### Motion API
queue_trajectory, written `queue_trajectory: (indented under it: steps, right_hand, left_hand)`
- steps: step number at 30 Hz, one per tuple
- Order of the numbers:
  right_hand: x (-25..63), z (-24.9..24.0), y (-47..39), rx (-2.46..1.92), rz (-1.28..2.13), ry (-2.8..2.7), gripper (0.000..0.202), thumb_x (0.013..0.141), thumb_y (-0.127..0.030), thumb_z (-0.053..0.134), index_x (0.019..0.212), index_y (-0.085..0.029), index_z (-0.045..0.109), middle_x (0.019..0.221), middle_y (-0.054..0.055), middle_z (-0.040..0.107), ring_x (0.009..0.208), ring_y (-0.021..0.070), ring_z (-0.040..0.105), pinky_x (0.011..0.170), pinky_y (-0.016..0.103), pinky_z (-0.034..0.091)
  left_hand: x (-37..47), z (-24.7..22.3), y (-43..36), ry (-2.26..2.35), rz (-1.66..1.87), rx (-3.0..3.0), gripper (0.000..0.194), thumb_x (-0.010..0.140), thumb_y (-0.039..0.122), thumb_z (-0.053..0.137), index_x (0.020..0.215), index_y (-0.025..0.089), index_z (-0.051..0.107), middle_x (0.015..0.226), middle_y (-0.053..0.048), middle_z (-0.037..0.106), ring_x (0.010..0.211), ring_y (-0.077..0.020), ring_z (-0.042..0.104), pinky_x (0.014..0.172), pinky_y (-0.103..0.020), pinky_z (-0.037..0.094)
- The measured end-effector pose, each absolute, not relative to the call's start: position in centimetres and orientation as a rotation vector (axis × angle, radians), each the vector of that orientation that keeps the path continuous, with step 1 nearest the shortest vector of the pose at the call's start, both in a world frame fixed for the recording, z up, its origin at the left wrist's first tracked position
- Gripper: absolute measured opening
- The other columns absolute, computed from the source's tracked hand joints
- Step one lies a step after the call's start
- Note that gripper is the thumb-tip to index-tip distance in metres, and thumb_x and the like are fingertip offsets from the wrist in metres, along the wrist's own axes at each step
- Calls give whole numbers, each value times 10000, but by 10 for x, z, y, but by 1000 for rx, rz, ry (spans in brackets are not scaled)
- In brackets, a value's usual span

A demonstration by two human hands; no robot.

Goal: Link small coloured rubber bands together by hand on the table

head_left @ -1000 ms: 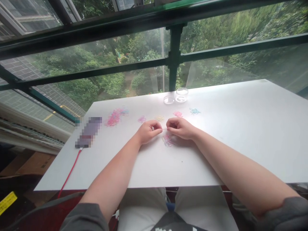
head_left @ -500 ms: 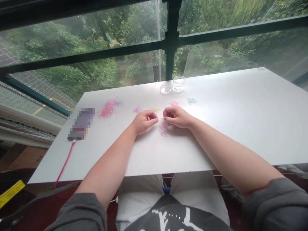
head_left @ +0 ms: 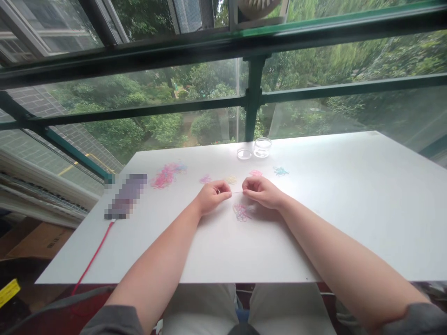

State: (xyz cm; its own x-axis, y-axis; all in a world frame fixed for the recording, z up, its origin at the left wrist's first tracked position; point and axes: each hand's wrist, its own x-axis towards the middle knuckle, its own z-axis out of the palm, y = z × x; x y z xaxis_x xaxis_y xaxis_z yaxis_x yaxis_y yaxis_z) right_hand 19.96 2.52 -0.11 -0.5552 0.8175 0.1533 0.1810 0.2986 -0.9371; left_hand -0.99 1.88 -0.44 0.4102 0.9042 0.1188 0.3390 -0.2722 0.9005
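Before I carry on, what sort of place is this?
Probably an indoor spot, perhaps an enclosed balcony: a white table stands beside a dark green window frame, and greenery shows outside, seen from above.

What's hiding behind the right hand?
Some pink rubber bands peek out just past the right hand, and farther back there's a clear jar. The hand covers part of the white tabletop, so whether more bands lie there can't be seen.
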Motion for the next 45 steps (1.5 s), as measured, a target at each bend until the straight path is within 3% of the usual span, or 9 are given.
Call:
queue_trajectory:
  steps: [8,18,26,34,45]
  right_hand:
    - [198,-1,23,-948,1216,-1999,83,748,-233,539,716,-161,513,566,-48,431,508,80,376,485,216,301]
    - [198,-4,25,-914,1292,-1921,90,715,-180,519,666,-179,443,558,-57,389,488,76,373,460,208,303]
    - [194,-2,22,-954,1198,-1996,56,702,-153,515,664,-164,476,556,-52,424,503,72,377,480,205,306]
    - [197,-5,26,-922,1252,-1951,86,725,-148,491,659,-173,440,562,-54,397,505,74,378,479,207,298]
    - [198,-7,27,-936,1254,-1910,99,734,-169,512,658,-174,448,551,-52,405,499,81,388,480,214,296]
  left_hand:
    - [-7,-3,12,1116,783,1908,166,737,306,585,725,141,607,634,10,532,550,-83,412,508,-205,328]
    - [-12,-7,23,969,1029,1616,163,651,263,598,619,142,493,573,36,430,539,-78,362,511,-214,286]
    - [-7,-2,11,1077,763,1850,131,713,268,591,701,138,584,625,20,494,583,-92,399,547,-216,315]
    - [-14,-7,23,925,991,1568,164,638,240,603,601,137,480,544,43,407,524,-74,338,506,-214,259]
    - [-14,-7,20,1002,943,1704,150,681,237,592,640,132,494,588,31,441,546,-75,373,518,-209,293]
